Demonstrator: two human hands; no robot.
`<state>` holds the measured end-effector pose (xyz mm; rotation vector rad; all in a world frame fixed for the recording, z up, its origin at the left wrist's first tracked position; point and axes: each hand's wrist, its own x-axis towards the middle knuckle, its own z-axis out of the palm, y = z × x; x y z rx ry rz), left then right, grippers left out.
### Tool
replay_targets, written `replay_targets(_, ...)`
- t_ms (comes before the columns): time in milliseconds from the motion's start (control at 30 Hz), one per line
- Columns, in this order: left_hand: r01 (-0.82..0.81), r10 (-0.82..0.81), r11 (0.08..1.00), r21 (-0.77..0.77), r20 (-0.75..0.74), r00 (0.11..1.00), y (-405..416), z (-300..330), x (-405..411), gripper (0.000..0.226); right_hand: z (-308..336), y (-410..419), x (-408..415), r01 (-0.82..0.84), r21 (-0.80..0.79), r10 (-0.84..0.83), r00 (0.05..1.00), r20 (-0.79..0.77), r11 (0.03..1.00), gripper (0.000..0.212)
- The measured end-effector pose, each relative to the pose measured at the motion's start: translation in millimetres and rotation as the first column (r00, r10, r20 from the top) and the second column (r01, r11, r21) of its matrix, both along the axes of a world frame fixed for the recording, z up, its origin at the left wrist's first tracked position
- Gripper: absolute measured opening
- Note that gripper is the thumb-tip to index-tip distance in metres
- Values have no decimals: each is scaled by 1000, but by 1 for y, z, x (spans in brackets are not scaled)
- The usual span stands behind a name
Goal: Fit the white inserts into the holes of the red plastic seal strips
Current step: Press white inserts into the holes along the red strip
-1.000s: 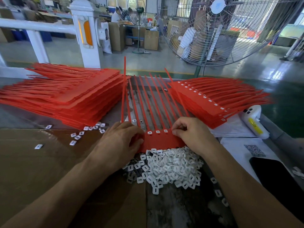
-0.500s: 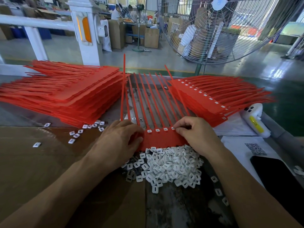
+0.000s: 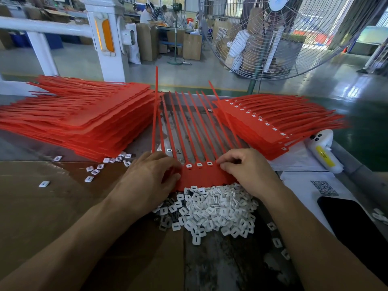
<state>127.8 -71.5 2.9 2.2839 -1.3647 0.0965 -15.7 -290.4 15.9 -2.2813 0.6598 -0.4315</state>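
Observation:
A red sheet of joined seal strips (image 3: pixel 202 175) lies in front of me, its long tails pointing away. Three white inserts sit in its holes between my hands. My left hand (image 3: pixel 147 179) lies on the sheet's left end, fingers curled over its edge. My right hand (image 3: pixel 249 169) is at the right end, fingertips pinched at a hole; what they pinch is hidden. A heap of loose white inserts (image 3: pixel 214 211) lies just below the sheet.
A tall stack of red strip sheets (image 3: pixel 79 116) fills the left. Another stack (image 3: pixel 270 124), with inserts fitted, lies at the right. Loose inserts (image 3: pixel 94 171) dot the brown cardboard (image 3: pixel 42 206). A white handheld device (image 3: pixel 323 152) and a black phone (image 3: pixel 354 223) lie far right.
My right hand has shifted a little to the right along the row of holes. A third white insert now shows in the row. My left hand has stayed put.

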Motion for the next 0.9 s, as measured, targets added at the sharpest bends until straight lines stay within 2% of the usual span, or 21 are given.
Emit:
replay_targets(133,4,-4,1000,-5,-10,1000,1,2,-1,33,-1,-3,-3,95,75,-100,993,69,993,14)
replay_targets(300,7,-7,1000,-10,-9,1000,0,2,-1,32,0,-3,-3,82,36,-84,995,53,996,19)
replay_targets(467,8,-8,1000,-16,-8,1000,1,2,-1,32,6,3,-2,33,-174,-44,997,-56,984,29)
replay_targets(667,5,-6,1000,-14,-14,1000,2,3,-2,34,13,18,3,-71,-449,-32,976,-218,891,32)
replay_targets(900,-7,7,999,-37,-3,1000,2,3,-4,28,17,25,13,-31,-507,-92,972,-216,861,21)
